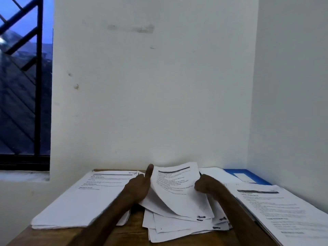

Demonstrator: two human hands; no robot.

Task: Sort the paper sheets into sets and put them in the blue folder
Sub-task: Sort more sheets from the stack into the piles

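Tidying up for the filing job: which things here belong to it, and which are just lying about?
Job: lifted sheet, in left hand and right hand; middle loose pile; left stack; right stack; blue folder.
Lying about: wooden table; barred window.

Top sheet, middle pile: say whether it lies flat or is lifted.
Lifted: the top sheet bows up off the pile, right hand gripping its edge, left hand opposite.

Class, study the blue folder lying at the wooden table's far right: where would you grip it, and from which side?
On the blue folder, likely the exposed far edge, coming from above on the right. It lies flat, and white printed sheets cover its near end.
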